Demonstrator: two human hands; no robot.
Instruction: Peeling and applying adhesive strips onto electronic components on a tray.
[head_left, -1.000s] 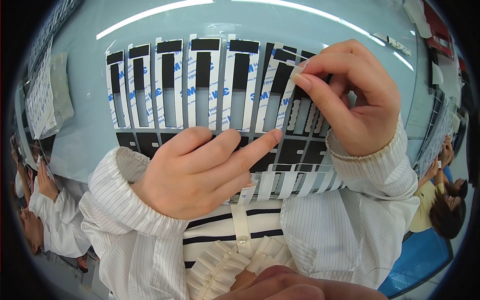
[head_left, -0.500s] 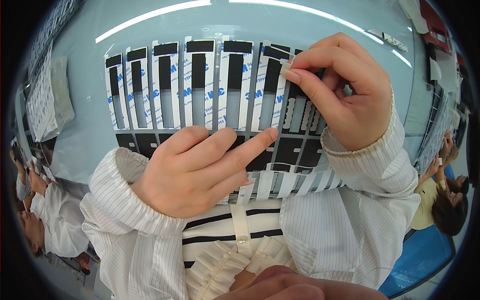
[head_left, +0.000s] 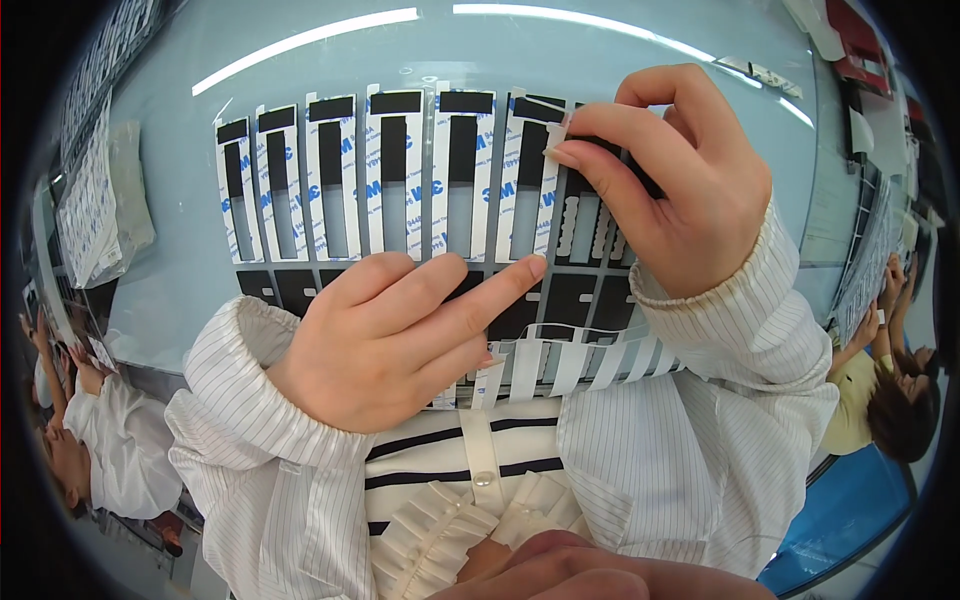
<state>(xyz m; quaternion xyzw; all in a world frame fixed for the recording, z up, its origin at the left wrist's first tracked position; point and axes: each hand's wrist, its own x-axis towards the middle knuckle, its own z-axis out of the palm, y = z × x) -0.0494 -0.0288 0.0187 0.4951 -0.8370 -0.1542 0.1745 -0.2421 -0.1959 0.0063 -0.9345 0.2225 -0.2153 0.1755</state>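
A row of black flat pieces lies before me, several bearing white adhesive tape [head_left: 383, 200] with blue print around a slot. My right hand [head_left: 690, 185] pinches the upper end of a narrow adhesive strip [head_left: 548, 195] at the right side of the sixth taped piece from the left. Its thumb and index finger are pressed together there. My left hand [head_left: 390, 340] lies palm down below the row. Its index finger stretches to the lower end of that same strip and touches it, while other fingers curl. Whether its thumb touches anything is unclear.
A clear sheet with white strips [head_left: 570, 368] lies at the table's near edge, by my chest. Bagged printed sheets [head_left: 105, 200] rest at the left. Black pieces without tape [head_left: 575, 225] continue under my right hand. Other people work at both sides.
My right hand has shifted slightly left and down with the strip's end, closer to the black piece. My left hand has barely moved.
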